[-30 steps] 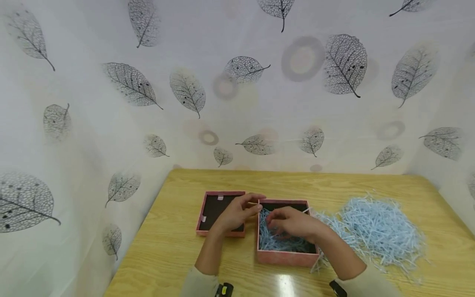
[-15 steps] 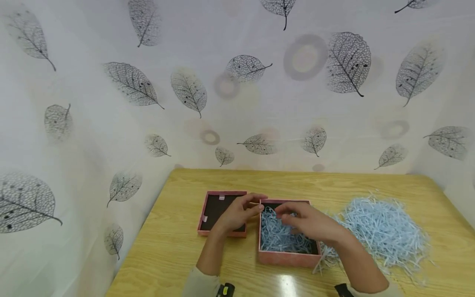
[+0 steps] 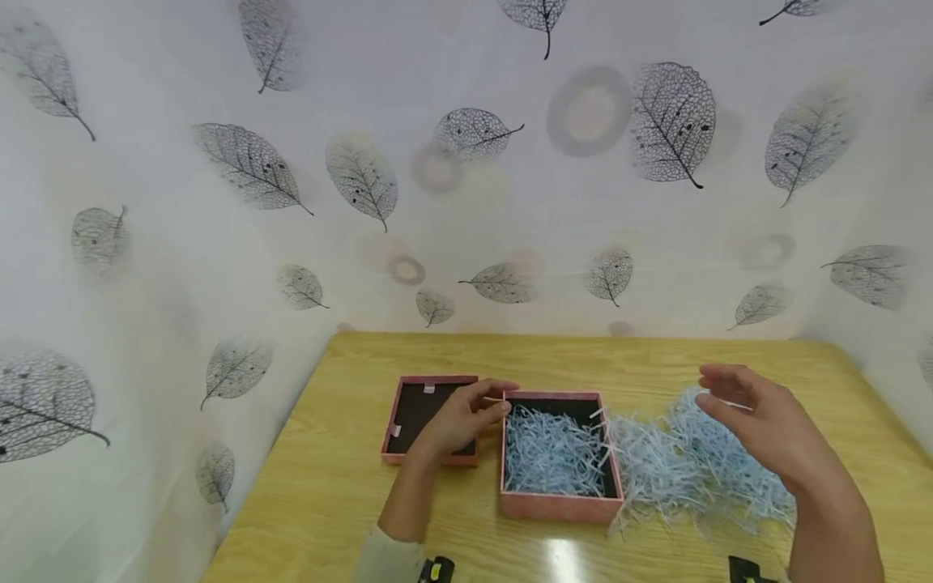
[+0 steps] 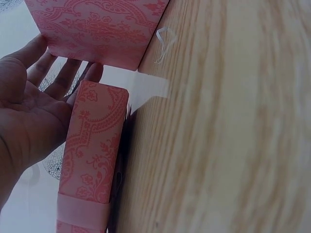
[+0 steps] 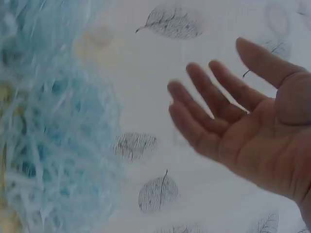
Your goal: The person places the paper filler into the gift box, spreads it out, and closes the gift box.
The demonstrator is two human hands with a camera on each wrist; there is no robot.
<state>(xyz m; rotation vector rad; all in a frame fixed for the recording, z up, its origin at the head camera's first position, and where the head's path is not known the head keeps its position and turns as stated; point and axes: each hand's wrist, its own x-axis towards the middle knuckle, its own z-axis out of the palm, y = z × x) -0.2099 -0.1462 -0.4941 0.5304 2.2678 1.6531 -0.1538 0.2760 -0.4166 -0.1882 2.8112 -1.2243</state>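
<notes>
A pink patterned box (image 3: 561, 508) stands on the table, with light blue shredded paper (image 3: 550, 453) inside it. My left hand (image 3: 459, 421) is at the box's left edge. In the left wrist view its extended fingers lie against the box's side wall (image 4: 102, 29), above the pink lid (image 4: 92, 145). That lid lies inside up to the left, its dark lining (image 3: 426, 413) partly hidden by the left hand. Over the loose pile of shredded paper (image 3: 717, 453) on the right hovers my right hand (image 3: 765, 425). Its fingers are loosely bent with nothing in them, as the right wrist view shows.
Between the box and the main pile lie more paper shreds (image 3: 649, 461), some against the box's right wall. A wooden table (image 3: 328, 502) bears everything. Leaf-patterned white cloth (image 3: 539, 219) rises behind and at both sides.
My right hand has lifted out of the box and moved right, over the loose paper pile. The shredded paper in the box is now uncovered. My left hand has stayed at the box's edge.
</notes>
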